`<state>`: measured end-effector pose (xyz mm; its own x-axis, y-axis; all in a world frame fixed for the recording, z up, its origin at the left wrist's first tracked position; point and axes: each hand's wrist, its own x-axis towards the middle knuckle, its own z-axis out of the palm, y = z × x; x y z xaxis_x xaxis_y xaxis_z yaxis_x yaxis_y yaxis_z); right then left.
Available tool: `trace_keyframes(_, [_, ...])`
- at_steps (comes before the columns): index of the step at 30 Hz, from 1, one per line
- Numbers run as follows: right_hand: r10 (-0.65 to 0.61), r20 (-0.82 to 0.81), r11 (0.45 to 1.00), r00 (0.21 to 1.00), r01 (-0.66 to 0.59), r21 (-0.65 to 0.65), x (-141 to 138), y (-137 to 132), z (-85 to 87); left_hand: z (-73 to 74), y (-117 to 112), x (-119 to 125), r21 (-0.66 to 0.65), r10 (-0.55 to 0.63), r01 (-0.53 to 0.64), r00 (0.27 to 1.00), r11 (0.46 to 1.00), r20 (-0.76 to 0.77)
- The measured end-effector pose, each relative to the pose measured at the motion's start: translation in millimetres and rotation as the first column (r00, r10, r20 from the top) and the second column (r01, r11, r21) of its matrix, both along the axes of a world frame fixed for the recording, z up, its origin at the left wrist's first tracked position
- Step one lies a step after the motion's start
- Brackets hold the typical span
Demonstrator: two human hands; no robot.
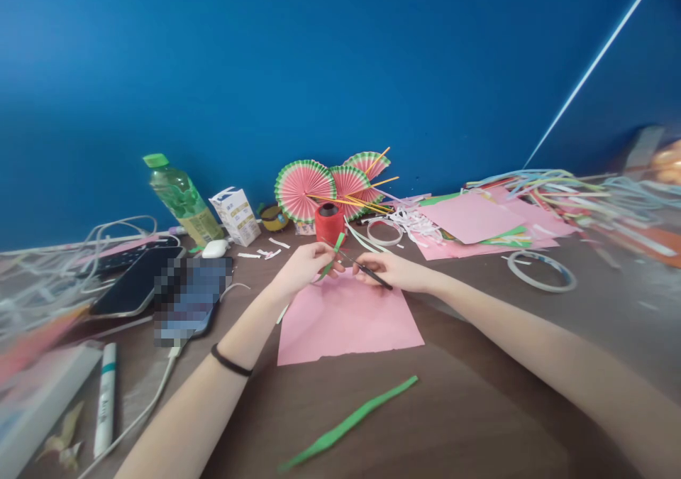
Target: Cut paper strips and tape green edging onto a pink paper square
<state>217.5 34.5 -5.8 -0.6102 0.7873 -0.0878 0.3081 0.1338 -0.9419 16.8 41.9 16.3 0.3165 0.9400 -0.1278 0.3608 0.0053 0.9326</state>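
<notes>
My left hand (306, 266) pinches a short green paper strip (333, 253) above the far edge of a pink paper sheet (345, 319). My right hand (391, 270) is closed round a thin dark tool, probably small scissors (367, 270), whose tip meets the green strip. Both hands hover close together over the brown table (479, 408). A long green folded strip (348, 424) lies loose on the table, nearer to me than the pink sheet.
Pink-and-green paper fans (330, 188) with yellow sticks stand at the back by a red thread spool (328, 223). At the left are a green bottle (181, 199), a small carton (237, 215), phones (159, 287), cables and a pen (105, 397). Pink sheets (473, 220), paper strips and tape rings (541, 271) lie at the right.
</notes>
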Motion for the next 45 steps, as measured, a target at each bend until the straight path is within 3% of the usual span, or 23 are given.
trace_keyframes(5, [0.005, 0.036, 0.999, 0.999, -0.006, 0.038, -1.9, -0.6, -1.5, -4.0, 0.0, 0.2, 0.061, -0.007, 0.010, 0.998, 0.998, -0.056])
trace_keyframes(8, [-0.078, 0.117, 0.989, 0.990, 0.063, 0.130, 0.4, 2.7, -4.0, -6.8, 3.4, -1.8, 0.065, 0.012, -0.010, 0.999, 0.998, -0.029])
trace_keyframes(12, [-0.178, 0.335, 0.949, 0.925, 0.071, 0.307, 8.6, 2.5, 6.1, -7.9, 11.8, -7.5, 0.032, 0.228, -0.230, 0.973, 0.973, 0.044])
trace_keyframes(14, [-0.140, 0.416, 0.938, 0.898, -0.014, 0.346, 9.3, -5.0, 18.0, -8.6, 15.5, -10.6, 0.017, 0.296, -0.297, 0.954, 0.955, 0.039])
trace_keyframes(17, [0.089, 0.508, 0.916, 0.857, -0.271, 0.296, 1.0, -26.9, 33.4, -11.9, 18.5, -14.0, 0.003, 0.283, -0.283, 0.959, 0.959, 0.008])
trace_keyframes(20, [0.259, 0.553, 0.805, 0.792, -0.493, 0.329, -13.9, -52.6, 34.4, -15.5, 18.4, -15.5, -0.007, 0.242, -0.242, 0.970, 0.970, -0.011])
trace_keyframes(22, [0.297, 0.582, 0.715, 0.757, -0.580, 0.389, -22.7, -65.6, 27.5, -15.9, 17.2, -15.8, 0.000, 0.216, -0.216, 0.976, 0.976, -0.028])
trace_keyframes(24, [0.283, 0.595, 0.667, 0.752, -0.600, 0.442, -28.2, -72.6, 19.4, -14.4, 15.6, -15.9, 0.006, 0.210, -0.210, 0.976, 0.978, -0.052])
trace_keyframes(26, [0.261, 0.601, 0.667, 0.755, -0.591, 0.453, -30.4, -73.3, 13.8, -12.0, 14.1, -15.9, 0.009, 0.223, -0.223, 0.973, 0.975, -0.067])
trace_keyframes(29, [0.241, 0.597, 0.714, 0.765, -0.557, 0.425, -28.8, -64.8, 10.9, -9.0, 12.4, -16.1, 0.009, 0.217, -0.217, 0.973, 0.976, -0.075])
trace_keyframes(38, [0.050, 0.514, 0.832, 0.856, -0.321, 0.453, -1.9, -15.1, 2.3, -11.5, 16.7, -18.7, 0.080, 0.266, -0.265, 0.964, 0.961, -0.004])
trace_keyframes(42, [-0.060, 0.444, 0.829, 0.894, -0.202, 0.521, 9.7, 2.4, -4.9, -14.3, 18.6, -18.8, 0.154, 0.209, -0.210, 0.978, 0.966, 0.021])
trace_keyframes(45, [-0.175, 0.395, 0.816, 0.902, -0.091, 0.570, 14.9, 11.4, -11.6, -14.5, 16.8, -16.5, 0.140, 0.150, -0.145, 0.988, 0.979, -0.021])
